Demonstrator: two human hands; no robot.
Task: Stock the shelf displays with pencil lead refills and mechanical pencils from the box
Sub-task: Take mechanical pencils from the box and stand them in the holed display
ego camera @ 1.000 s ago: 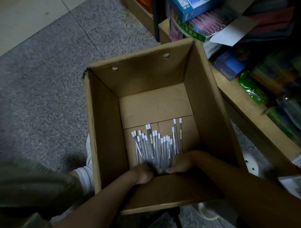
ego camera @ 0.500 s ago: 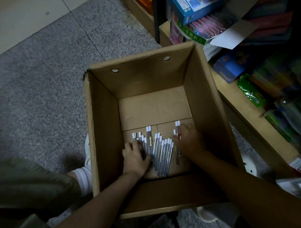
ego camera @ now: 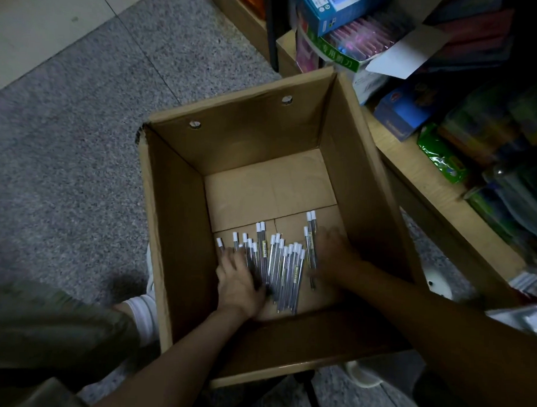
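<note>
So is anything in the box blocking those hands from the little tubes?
Nothing visible does. The left hand and right hand already rest on the lead refill tubes at the bottom of the open cardboard box, one on either side of the pile.

Brown cardboard box (ego camera: 169,230), clear white-capped lead tubes (ego camera: 277,264), grey speckled floor (ego camera: 81,136), blue cartons (ego camera: 335,7), green packet (ego camera: 439,154).

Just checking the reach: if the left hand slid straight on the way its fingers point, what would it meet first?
Probably the white-capped ends of the lead refill tubes under the left hand, then bare box floor.
</note>
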